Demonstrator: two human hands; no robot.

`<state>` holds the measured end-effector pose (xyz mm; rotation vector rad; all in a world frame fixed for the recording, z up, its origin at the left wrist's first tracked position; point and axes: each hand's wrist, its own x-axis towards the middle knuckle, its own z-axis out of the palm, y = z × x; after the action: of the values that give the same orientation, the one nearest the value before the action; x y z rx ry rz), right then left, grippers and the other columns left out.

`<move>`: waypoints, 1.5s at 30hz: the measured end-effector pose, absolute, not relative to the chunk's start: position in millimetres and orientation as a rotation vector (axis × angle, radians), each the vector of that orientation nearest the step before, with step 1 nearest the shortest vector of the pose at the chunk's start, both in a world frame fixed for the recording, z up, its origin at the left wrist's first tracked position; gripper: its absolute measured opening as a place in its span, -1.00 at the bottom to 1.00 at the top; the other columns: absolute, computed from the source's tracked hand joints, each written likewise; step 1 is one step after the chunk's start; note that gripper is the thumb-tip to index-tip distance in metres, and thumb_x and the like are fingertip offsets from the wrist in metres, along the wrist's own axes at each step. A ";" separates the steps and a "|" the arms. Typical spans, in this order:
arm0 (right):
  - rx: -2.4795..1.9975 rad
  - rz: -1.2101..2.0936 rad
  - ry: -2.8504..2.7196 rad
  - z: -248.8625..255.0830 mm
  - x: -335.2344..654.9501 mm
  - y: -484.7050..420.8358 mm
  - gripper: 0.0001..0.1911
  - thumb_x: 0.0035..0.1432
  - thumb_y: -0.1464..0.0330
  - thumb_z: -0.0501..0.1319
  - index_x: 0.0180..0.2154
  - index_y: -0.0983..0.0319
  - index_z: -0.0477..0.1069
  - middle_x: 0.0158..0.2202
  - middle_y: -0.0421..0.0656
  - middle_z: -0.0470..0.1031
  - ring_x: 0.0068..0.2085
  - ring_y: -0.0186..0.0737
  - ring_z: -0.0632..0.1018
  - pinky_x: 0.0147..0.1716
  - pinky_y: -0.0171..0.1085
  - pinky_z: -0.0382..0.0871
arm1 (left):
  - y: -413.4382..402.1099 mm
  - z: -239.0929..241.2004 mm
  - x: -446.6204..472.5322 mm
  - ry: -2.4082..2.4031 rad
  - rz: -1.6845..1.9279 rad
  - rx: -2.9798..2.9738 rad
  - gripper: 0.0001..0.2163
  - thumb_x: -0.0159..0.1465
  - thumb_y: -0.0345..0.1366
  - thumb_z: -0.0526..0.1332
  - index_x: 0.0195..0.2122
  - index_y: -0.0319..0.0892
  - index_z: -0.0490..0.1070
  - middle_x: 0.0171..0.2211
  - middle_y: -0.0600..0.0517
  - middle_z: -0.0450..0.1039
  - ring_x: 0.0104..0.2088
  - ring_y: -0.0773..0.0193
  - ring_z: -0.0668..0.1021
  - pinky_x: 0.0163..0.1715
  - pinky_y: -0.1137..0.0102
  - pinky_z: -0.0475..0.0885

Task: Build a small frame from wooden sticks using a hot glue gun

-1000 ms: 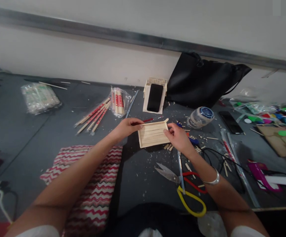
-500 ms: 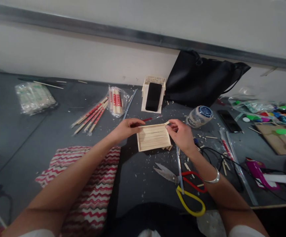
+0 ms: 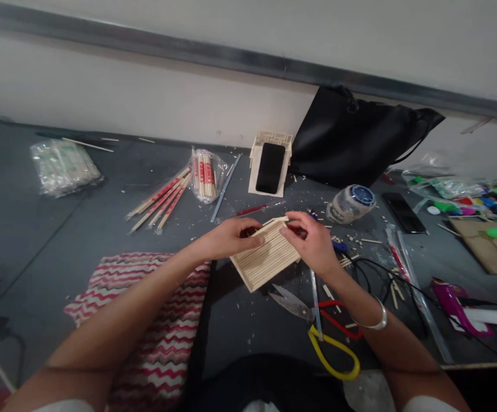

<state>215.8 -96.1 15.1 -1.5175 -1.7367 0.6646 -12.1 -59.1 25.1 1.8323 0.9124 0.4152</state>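
I hold a flat panel of pale wooden sticks (image 3: 264, 260) tilted over the grey floor, between both hands. My left hand (image 3: 227, 237) grips its upper left edge, fingers curled over it. My right hand (image 3: 311, 243) pinches its upper right edge near a loose stick end. Scissors with yellow and red handles (image 3: 317, 320) lie just below the panel.
A black phone leans in a small stick box (image 3: 271, 166) by the wall, beside a black bag (image 3: 355, 137). Chopstick packs (image 3: 175, 191), a tape roll (image 3: 350, 203), another phone (image 3: 403, 212), a striped cloth (image 3: 154, 320), cables and a pink glue gun (image 3: 454, 300) lie around.
The panel has been turned and lowered toward me, now lying at a slant. Both hands moved closer together along its upper edge.
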 end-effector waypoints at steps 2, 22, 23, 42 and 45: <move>-1.429 0.577 -1.780 20.6 211.4 -105.7 -0.73 0.23 0.27 0.28 -0.03 0.16 0.53 -0.22 -0.12 0.70 -0.25 -0.15 0.69 -0.25 -0.19 0.60 | -66.4 27.5 -8.8 0.857 0.487 1.870 -0.72 0.31 -0.09 0.16 -0.15 -0.18 0.48 -0.25 0.01 0.56 -0.27 0.24 0.55 -0.25 0.38 0.41; -1.074 -0.447 -2.058 48.8 200.8 -139.7 -0.74 0.39 0.48 0.19 0.06 0.19 0.50 -0.19 -0.12 0.72 -0.23 -0.23 0.69 -0.17 -0.27 0.57 | -97.2 44.9 1.5 0.864 0.680 2.053 -0.80 0.40 -0.18 0.11 -0.35 -0.13 0.28 -0.50 0.15 0.32 -0.50 0.37 0.36 -0.47 0.44 0.20; -1.068 -0.474 -2.055 49.0 200.5 -140.0 -0.76 0.39 0.47 0.20 0.04 0.21 0.51 -0.19 -0.11 0.73 -0.24 -0.23 0.69 -0.18 -0.28 0.56 | -97.2 44.6 1.6 0.868 0.684 2.057 -0.80 0.40 -0.19 0.11 -0.35 -0.13 0.27 -0.50 0.15 0.31 -0.50 0.37 0.36 -0.47 0.44 0.20; -1.090 -0.534 -2.064 49.7 199.3 -141.8 -0.66 0.37 0.48 0.21 0.14 0.18 0.49 -0.20 -0.14 0.73 -0.29 -0.23 0.69 -0.25 -0.27 0.56 | -91.3 39.2 0.6 0.828 0.656 2.039 -0.80 0.40 -0.15 0.11 -0.27 -0.16 0.37 -0.43 0.10 0.42 -0.44 0.34 0.43 -0.41 0.43 0.30; -1.070 -0.566 -2.048 52.5 198.0 -142.5 -0.73 0.35 0.48 0.25 0.06 0.22 0.52 -0.24 -0.12 0.73 -0.31 -0.22 0.69 -0.27 -0.27 0.55 | -87.9 37.7 0.3 0.811 0.654 1.964 -0.76 0.39 -0.11 0.12 -0.24 -0.18 0.41 -0.41 0.09 0.42 -0.41 0.33 0.43 -0.39 0.43 0.33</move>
<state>198.0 -142.5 52.5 -1.0698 -2.0483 -0.5661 0.3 -87.9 37.7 1.9644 0.8111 0.6539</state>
